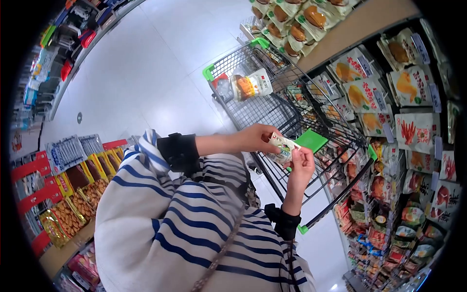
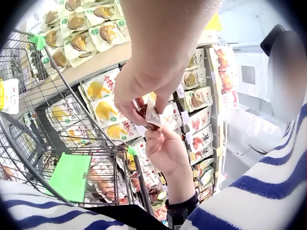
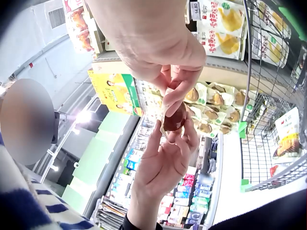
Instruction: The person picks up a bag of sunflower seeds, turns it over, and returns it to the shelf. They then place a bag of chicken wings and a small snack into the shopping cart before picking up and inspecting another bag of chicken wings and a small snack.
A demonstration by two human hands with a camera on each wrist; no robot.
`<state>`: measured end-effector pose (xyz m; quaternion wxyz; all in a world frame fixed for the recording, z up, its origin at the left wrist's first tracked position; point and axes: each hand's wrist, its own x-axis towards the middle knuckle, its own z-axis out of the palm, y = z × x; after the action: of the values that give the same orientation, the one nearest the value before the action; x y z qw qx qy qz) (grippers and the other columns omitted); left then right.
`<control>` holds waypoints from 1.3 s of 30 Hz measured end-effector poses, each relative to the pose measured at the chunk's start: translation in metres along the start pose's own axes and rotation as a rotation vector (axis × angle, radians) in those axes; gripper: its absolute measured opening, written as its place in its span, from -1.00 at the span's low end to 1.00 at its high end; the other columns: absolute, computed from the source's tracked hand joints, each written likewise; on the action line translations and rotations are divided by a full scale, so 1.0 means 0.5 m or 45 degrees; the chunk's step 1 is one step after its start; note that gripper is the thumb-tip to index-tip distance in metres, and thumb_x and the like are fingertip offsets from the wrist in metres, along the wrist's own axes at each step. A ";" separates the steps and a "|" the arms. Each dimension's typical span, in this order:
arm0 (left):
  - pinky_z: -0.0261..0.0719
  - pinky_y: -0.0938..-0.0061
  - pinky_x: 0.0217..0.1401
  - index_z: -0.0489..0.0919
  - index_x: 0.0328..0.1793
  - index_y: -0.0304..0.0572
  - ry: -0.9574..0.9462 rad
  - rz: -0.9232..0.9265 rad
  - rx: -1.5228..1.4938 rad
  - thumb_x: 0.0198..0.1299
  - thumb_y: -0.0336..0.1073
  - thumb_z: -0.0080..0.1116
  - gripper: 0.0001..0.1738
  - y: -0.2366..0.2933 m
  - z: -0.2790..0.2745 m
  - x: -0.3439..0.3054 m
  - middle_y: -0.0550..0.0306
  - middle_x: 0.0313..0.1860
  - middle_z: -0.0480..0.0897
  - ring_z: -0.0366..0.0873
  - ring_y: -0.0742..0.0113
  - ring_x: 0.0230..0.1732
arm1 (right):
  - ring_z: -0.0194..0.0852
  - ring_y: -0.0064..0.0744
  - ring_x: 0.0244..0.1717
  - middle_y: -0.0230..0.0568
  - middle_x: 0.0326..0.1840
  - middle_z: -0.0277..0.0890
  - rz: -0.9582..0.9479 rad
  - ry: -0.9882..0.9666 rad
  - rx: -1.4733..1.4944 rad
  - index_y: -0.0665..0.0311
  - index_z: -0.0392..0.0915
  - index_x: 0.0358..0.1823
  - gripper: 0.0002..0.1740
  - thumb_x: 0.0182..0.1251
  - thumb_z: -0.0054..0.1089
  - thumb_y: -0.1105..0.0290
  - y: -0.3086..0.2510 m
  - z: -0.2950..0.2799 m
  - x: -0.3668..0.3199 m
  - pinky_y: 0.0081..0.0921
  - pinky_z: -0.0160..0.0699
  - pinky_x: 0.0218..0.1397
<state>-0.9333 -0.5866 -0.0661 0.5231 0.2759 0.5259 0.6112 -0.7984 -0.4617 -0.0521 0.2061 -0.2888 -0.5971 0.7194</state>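
A small white-and-green snack packet [image 1: 283, 147] with something brown inside is held between both hands over a wire shopping cart [image 1: 262, 109]. My left hand [image 1: 262, 138] reaches in from the left and pinches the packet's upper edge. My right hand [image 1: 300, 158] comes up from below and pinches its other side. In the left wrist view the left hand [image 2: 139, 91] grips the packet [image 2: 152, 117] from above, with the right hand [image 2: 165, 148] under it. The right wrist view shows the right hand [image 3: 163, 57] pinching the packet [image 3: 173, 117], the left hand [image 3: 165, 158] beneath.
The cart holds an orange-and-white snack bag [image 1: 250, 85] and has a green flap [image 1: 311, 140]. Shelves of packaged snacks [image 1: 408, 121] stand close on the right, and more shelves [image 1: 73, 185] on the left. A pale floor aisle [image 1: 146, 63] runs ahead.
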 end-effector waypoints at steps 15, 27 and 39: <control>0.39 0.58 -0.08 0.39 -0.04 -0.30 0.207 -0.009 -0.259 -0.03 -0.38 0.22 -0.59 -0.058 -0.084 -0.311 0.13 -0.22 0.55 0.45 0.49 -0.15 | 0.36 -0.66 -0.59 -0.33 -0.48 0.40 0.056 -0.263 -0.040 0.38 0.40 -0.28 -0.86 0.17 0.08 0.47 0.082 0.218 -0.149 -0.76 0.39 -0.64; 0.38 0.61 -0.31 0.51 -0.21 -0.29 0.250 0.034 0.106 -0.09 -0.18 0.25 -0.62 -0.119 -0.062 -0.405 0.15 -0.44 0.57 0.46 0.53 -0.40 | 0.38 -0.66 -0.48 -0.34 -0.43 0.39 0.092 -0.335 -0.124 0.39 0.41 -0.22 -0.84 0.18 0.05 0.50 0.095 0.238 -0.272 -0.74 0.43 -0.60; 0.45 0.65 -0.18 0.45 -0.12 -0.34 0.458 0.074 0.275 -0.06 -0.28 0.28 -0.59 -0.227 -0.014 -0.240 0.16 -0.30 0.56 0.49 0.50 -0.28 | 0.29 -0.09 -0.09 -0.07 -0.22 0.38 -0.456 0.285 -1.304 0.33 0.43 -0.20 -0.79 0.08 0.03 0.49 0.130 -0.148 -0.272 -0.32 0.21 0.04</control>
<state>-0.8640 -0.7119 -0.1483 0.3705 0.2317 0.6652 0.6055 -0.6446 -0.5072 -0.1016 0.2206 -0.3207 -0.8849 0.2559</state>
